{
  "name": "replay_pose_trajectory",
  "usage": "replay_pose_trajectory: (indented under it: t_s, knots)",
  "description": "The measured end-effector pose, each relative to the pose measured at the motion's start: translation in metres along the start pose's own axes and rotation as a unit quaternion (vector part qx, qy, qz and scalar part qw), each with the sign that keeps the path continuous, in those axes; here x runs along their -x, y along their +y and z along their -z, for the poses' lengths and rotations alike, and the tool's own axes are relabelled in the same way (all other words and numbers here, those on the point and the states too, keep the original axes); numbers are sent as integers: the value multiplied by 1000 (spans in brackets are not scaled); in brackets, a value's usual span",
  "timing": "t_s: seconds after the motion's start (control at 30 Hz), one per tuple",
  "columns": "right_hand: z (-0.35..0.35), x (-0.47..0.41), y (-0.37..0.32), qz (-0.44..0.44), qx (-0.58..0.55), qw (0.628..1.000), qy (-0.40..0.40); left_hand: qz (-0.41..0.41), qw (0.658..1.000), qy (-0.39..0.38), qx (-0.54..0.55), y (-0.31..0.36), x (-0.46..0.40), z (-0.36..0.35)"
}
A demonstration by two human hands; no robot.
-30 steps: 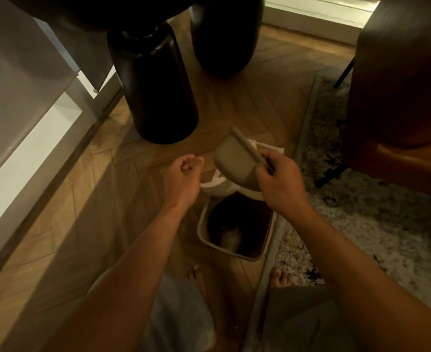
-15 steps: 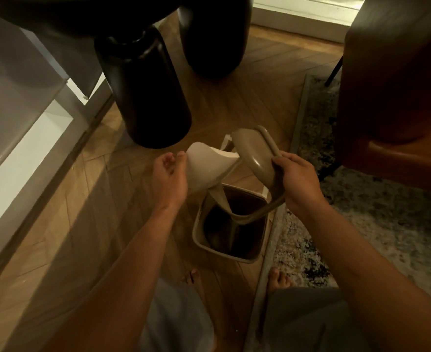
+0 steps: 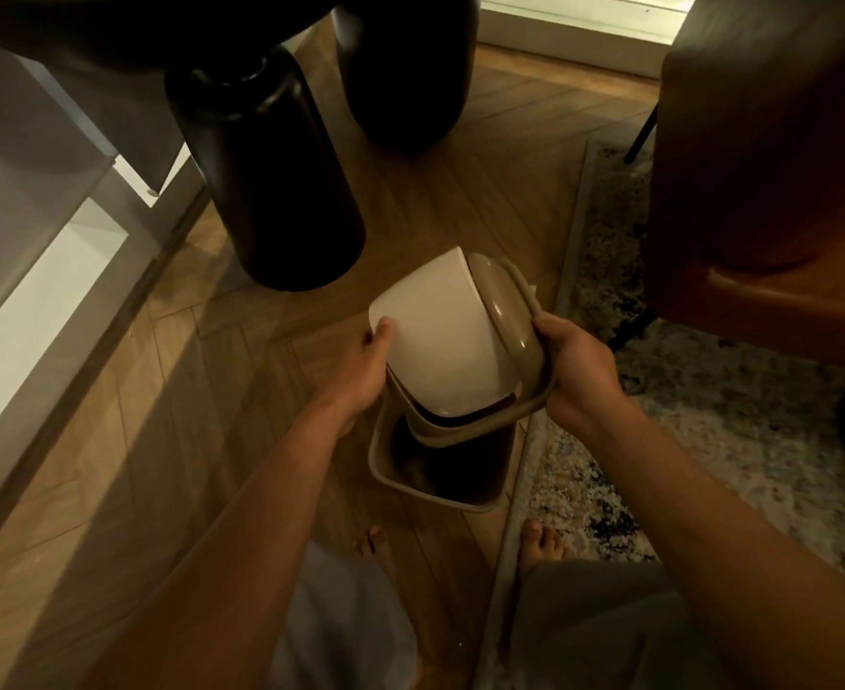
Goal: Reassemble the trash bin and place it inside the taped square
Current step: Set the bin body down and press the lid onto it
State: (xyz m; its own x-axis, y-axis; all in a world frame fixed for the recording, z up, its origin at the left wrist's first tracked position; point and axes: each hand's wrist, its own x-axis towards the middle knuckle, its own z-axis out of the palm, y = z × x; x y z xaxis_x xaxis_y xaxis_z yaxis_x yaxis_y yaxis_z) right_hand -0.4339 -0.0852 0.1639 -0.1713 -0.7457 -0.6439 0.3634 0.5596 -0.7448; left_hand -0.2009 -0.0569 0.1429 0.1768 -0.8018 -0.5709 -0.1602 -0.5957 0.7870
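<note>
A tan bin body (image 3: 385,470) stands open on the wood floor between my feet and a rug. Above its far rim I hold the lid tilted: a tan lid frame (image 3: 510,311) with a pale swing flap (image 3: 440,336) sitting inside it. My right hand (image 3: 577,371) grips the frame's right edge. My left hand (image 3: 360,366) holds the flap's left edge, thumb on its face. The lid's lower edge overlaps the bin's far rim; whether it touches is hidden. No taped square shows clearly; a pale bit (image 3: 532,289) peeks out behind the lid.
Two thick black furniture legs (image 3: 271,176) stand just beyond the bin. A patterned rug (image 3: 709,405) lies to the right with a brown leather chair (image 3: 769,166) on it. A white cabinet base (image 3: 37,271) runs along the left. My bare feet (image 3: 540,540) are near the bin.
The swing flap has gone from separate in my left hand into the frame held by my right. Both hands now hold the joined lid, which has come down toward the bin's far rim.
</note>
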Motion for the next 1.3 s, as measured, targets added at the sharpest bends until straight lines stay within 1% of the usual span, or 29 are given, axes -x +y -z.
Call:
replay_pose_trajectory:
  t_s: [0.07, 0.13, 0.2, 0.27, 0.33, 0.37, 0.43, 0.53, 0.6, 0.7, 0.83, 0.9, 1.03, 1.13, 1.2, 1.3]
  knots:
    - [0, -3, 6, -15, -9, 1000, -2, 32, 999, -35, 2, -1, 1, -1]
    - [1, -7, 11, -16, 11, 1000, -4, 36, 998, -48, 16, -3, -2, 0]
    - [3, -11, 16, 23, 91, 996, 10, 32, 998, -60, 16, -5, -5, 3]
    - [6, -9, 19, 90, 211, 973, 24, 25, 997, -77, 8, -10, -9, 7]
    - [7, -5, 22, 128, 284, 950, 1, 16, 996, -85, -6, -13, -13, 11]
    - [7, -4, 25, 126, 310, 942, -20, 10, 996, -87, -16, -14, -13, 14]
    - [7, -2, 31, 90, 354, 929, -61, 3, 995, -90, -37, -18, -17, 21]
    - [10, -3, 38, 46, 428, 897, -98, 6, 990, -115, -78, -23, -19, 26]
    - [13, -4, 42, 30, 452, 884, -117, 11, 987, -128, -99, -26, -17, 25]
    - [17, -3, 43, 16, 483, 867, -125, 15, 983, -134, -128, -28, -14, 25]
    - [29, 0, 49, -17, 509, 845, -164, 9, 965, -159, -207, -33, -12, 25]
    - [35, -1, 51, -32, 545, 818, -184, 0, 960, -169, -223, -32, -8, 20]
    - [42, 1, 51, -43, 627, 747, -218, 0, 953, -183, -240, -38, -5, 14]
    - [45, 0, 53, -46, 666, 709, -229, 4, 952, -183, -244, -42, -5, 14]
    - [46, -1, 54, -35, 678, 696, -232, 1, 952, -183, -245, -43, -4, 12]
    - [46, -2, 55, -29, 679, 695, -233, -4, 953, -180, -244, -44, -4, 10]
